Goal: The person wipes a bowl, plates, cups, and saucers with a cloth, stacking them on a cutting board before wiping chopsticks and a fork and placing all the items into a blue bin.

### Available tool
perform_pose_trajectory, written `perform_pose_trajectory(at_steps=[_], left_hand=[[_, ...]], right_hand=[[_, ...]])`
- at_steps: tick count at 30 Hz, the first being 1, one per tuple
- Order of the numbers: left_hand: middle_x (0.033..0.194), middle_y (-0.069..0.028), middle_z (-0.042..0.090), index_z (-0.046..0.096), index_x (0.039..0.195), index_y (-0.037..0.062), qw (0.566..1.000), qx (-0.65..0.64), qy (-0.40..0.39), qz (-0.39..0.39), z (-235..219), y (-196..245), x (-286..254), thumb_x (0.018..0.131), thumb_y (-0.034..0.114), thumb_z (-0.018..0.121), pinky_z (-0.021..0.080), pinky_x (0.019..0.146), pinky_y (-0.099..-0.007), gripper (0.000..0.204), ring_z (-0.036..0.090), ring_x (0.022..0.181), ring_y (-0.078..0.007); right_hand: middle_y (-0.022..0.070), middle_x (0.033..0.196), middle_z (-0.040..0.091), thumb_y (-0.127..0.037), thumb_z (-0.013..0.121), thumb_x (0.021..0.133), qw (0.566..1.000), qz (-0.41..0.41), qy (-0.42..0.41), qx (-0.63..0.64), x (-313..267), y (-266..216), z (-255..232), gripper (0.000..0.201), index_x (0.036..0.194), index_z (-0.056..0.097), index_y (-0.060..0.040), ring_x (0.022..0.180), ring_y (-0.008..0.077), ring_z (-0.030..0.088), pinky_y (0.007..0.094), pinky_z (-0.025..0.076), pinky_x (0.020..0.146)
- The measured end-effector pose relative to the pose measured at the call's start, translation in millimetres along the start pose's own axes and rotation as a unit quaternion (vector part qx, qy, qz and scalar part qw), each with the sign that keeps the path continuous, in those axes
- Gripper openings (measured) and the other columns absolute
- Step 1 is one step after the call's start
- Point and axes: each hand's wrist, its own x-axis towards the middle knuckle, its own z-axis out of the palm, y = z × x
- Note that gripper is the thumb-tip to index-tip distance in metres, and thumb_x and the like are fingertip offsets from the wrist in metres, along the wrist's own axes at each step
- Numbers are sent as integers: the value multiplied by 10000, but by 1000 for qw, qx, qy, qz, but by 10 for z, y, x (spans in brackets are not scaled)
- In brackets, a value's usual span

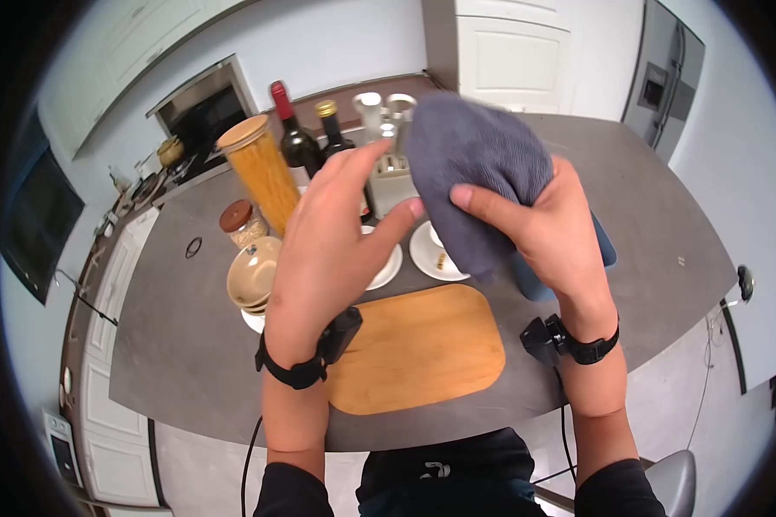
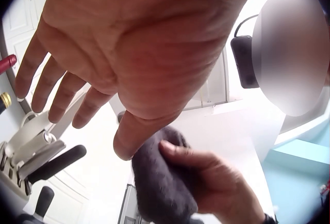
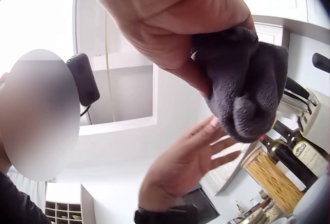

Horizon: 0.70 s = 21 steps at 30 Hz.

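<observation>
A bunched dark grey cloth (image 1: 470, 146) is held up in front of me over the table. My right hand (image 1: 565, 233) grips its right side, thumb pressed on the near face. To the left of the cloth, my left hand (image 1: 328, 241) is raised with fingers extended and thumb apart, holding nothing. Its thumb tip comes close to the cloth's left edge in the head view. The left wrist view shows the spread palm, with the cloth (image 2: 160, 183) below the thumb. Folds of the cloth (image 3: 242, 90) hang from the right hand in the right wrist view.
A wooden cutting board (image 1: 418, 349) lies below the hands. Left stand stacked bowls (image 1: 254, 271), a brown-lidded jar (image 1: 243, 224), a spaghetti jar (image 1: 263, 172) and two bottles (image 1: 300, 146). White plates (image 1: 422, 263) lie behind the board; a blue container (image 1: 535, 280) sits behind the right hand.
</observation>
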Motion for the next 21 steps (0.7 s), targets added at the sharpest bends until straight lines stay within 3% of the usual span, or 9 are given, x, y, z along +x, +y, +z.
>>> perform_pose_trajectory(at_steps=[1,3,5,7,9,13,15,16,21], left_hand=[[1277,-158,667,590,1368,27,1000,4,22,17,-44,-47,-32,903,252,783,498,976,-401,551,655,1149,-338],[1235,-177,683,590,1367,21,999,35,14,27,-116,-94,-86,908,318,775,507,952,-413,577,663,1122,-348],[1205,-202,692,592,1366,17,998,52,1,21,-213,-154,-138,906,386,759,510,940,-429,613,659,1109,-374],[1203,-203,694,593,1365,16,993,91,-71,-25,-297,-173,-166,900,415,750,508,947,-436,633,650,1118,-392],[1170,-210,700,587,1370,15,992,89,-81,-38,-316,-164,-158,892,427,742,511,937,-444,650,652,1109,-395],[1066,-221,710,604,1315,6,987,91,-128,-37,-265,-204,-121,889,397,738,515,885,-462,594,665,1054,-389],[1029,-226,710,617,1273,-1,984,93,-148,-35,-250,-194,-110,886,387,738,515,865,-469,561,666,1036,-392],[993,-225,704,623,1208,-6,981,91,-166,-41,-254,-174,-110,884,383,738,512,845,-479,519,664,1016,-398],[904,-220,682,612,1053,-14,981,73,-176,-31,-283,-145,-151,881,379,740,505,802,-500,447,657,958,-416]], right_hand=[[84,940,762,-97,775,882,1000,-4,-11,-4,-1,44,50,298,1124,701,61,819,106,687,268,562,730],[74,939,765,-130,760,918,993,102,-56,-11,-37,146,119,283,1125,705,55,831,102,697,267,562,731],[67,949,767,-163,757,943,991,107,-79,-30,-127,380,183,296,1145,703,46,835,95,695,277,567,751],[62,984,764,-172,765,943,969,174,-153,-90,-262,567,149,321,1172,696,43,854,91,686,281,564,786],[54,1017,759,-188,775,940,945,266,-186,-38,-446,782,159,339,1181,697,36,879,90,676,285,556,812],[84,1009,768,-224,797,917,944,248,-205,-71,-694,992,162,352,1141,713,35,863,154,715,319,561,795],[169,944,763,-237,813,878,873,211,-190,-397,-729,759,169,366,1098,716,38,826,263,742,353,564,754],[225,889,731,-254,819,850,861,188,-167,-443,-764,820,112,367,1048,718,38,810,342,729,387,564,724],[195,846,735,-232,801,860,873,51,-80,-478,-600,489,-100,300,992,729,27,771,359,721,410,568,699]])
